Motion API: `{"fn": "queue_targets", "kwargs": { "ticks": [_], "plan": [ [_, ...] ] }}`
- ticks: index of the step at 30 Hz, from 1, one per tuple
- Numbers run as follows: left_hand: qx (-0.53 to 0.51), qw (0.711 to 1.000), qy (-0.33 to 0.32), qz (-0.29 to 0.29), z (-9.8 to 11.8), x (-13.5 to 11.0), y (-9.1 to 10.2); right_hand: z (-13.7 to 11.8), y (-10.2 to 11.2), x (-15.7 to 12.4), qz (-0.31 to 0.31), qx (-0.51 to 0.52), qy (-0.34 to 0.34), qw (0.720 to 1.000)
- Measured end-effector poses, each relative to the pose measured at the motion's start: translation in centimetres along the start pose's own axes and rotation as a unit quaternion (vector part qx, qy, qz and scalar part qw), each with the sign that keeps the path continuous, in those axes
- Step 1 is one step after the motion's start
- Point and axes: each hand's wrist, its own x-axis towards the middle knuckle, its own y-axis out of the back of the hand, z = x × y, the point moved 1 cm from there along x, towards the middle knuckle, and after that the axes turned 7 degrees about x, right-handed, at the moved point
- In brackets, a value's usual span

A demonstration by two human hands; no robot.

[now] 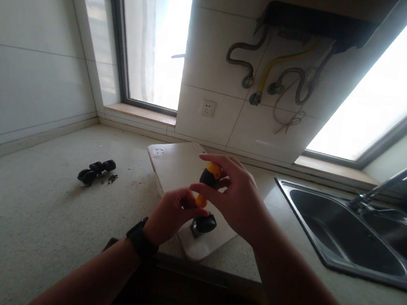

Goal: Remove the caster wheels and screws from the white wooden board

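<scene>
Upright orange-black screwdriver (210, 176) over caster (205, 223)

Orange-black screwdriver (210, 175); white board (180, 167); black caster (205, 222)

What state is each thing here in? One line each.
Screwdriver: upright, held in both hands.
Right hand: fingers closed on screwdriver top.
Left hand: closed on its lower handle.
Board: flat on the counter.
Caster: on the board, under the screwdriver.
Spare caster: lying loose, untouched.
Tap: no water running.

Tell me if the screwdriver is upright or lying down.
Upright: the screwdriver stands handle-up over the caster, left hand and right hand gripping it.
</scene>
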Motion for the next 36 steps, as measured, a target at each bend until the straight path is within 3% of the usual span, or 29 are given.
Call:
{"fn": "queue_targets", "kwargs": {
  "ticks": [5,8,11,13,18,21,27,32,36],
  "plan": [
    [-0.012,1.000,-0.024,-0.009,0.0,0.3,0.1,0.4,-0.2,0.1,-0.021,0.159,-0.041,0.986],
    [0.021,0.995,-0.049,-0.088,0.3,0.5,0.7,0.8,-0.3,0.1,-0.067,0.209,-0.016,0.976],
    [0.048,0.979,-0.060,-0.191,0.6,0.7,1.5,1.3,-0.4,0.2,-0.067,0.246,-0.015,0.967],
    [0.049,0.973,-0.049,-0.221,0.6,0.7,1.9,1.5,-0.4,0.2,-0.062,0.232,-0.017,0.971],
    [0.055,0.980,-0.028,-0.187,0.4,0.7,1.9,1.2,-0.3,0.1,-0.055,0.039,-0.022,0.997],
    [0.092,0.984,-0.022,-0.151,0.2,0.5,1.5,0.7,-0.2,0.0,-0.045,-0.012,-0.030,0.998],
    [0.128,0.989,-0.023,-0.069,-0.2,-0.1,0.6,0.2,-0.1,-0.3,0.028,-0.019,-0.028,0.999],
    [0.123,0.991,-0.035,-0.049,-0.5,-0.1,0.4,-0.1,0.0,-0.6,0.026,0.015,-0.022,0.999],
    [0.108,0.991,-0.041,-0.068,-0.2,0.1,0.6,0.0,0.3,-0.8,0.031,0.049,0.002,0.998]
  ]
}}
